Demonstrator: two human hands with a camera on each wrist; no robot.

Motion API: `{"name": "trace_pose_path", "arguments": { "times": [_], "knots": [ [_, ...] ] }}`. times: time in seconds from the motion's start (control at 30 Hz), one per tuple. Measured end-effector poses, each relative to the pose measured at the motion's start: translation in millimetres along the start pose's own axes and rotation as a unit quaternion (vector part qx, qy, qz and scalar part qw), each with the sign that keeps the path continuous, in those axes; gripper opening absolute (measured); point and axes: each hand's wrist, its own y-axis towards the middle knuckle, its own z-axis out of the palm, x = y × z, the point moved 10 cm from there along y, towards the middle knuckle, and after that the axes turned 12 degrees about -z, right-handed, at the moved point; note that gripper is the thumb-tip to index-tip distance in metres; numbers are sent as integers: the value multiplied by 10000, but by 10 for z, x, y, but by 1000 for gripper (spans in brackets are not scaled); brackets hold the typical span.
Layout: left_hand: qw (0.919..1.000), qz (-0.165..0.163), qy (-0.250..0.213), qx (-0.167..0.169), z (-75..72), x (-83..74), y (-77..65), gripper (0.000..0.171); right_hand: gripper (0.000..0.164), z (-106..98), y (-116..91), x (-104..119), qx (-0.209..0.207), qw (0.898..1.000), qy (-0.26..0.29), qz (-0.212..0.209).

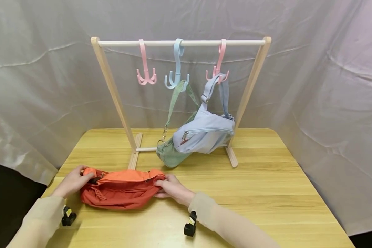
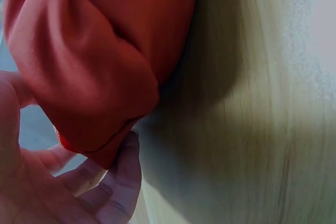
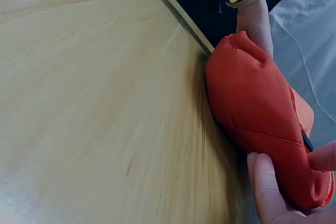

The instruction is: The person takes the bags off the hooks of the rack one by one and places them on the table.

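A red-orange waist bag (image 1: 121,193) is at the front left of the wooden table, its orange strap (image 1: 124,176) lying along the top. My left hand (image 1: 75,181) grips its left end, thumb over the top edge; in the left wrist view the fingers (image 2: 126,177) curl under the red fabric (image 2: 89,72). At the other end my right hand (image 1: 172,189) pinches the bag, thumb on top and fingers beneath. The right wrist view shows the bag (image 3: 257,103) between that thumb and fingers (image 3: 268,187), with the left wrist beyond it.
Behind the bag stands a wooden rack (image 1: 113,93) with a white bar (image 1: 121,43). A pink hook (image 1: 146,69) hangs bare at left. A green bag (image 1: 170,156) hangs from the blue hook (image 1: 177,62), and a pale blue bag (image 1: 204,129) from another pink hook (image 1: 220,58).
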Motion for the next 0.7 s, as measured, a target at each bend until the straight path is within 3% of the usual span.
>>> {"name": "trace_pose_path", "arguments": {
  "times": [0.33, 0.7],
  "knots": [
    [10000, 8, 20, 79, -15, -18, 49, 57, 42, -15, 3, 9, -85, 10000, -6, -4],
    [9996, -37, 186, -204, -89, 32, 64, 57, 45, 47, 55, 5, -124, 9998, 174, -41]
  ]
}}
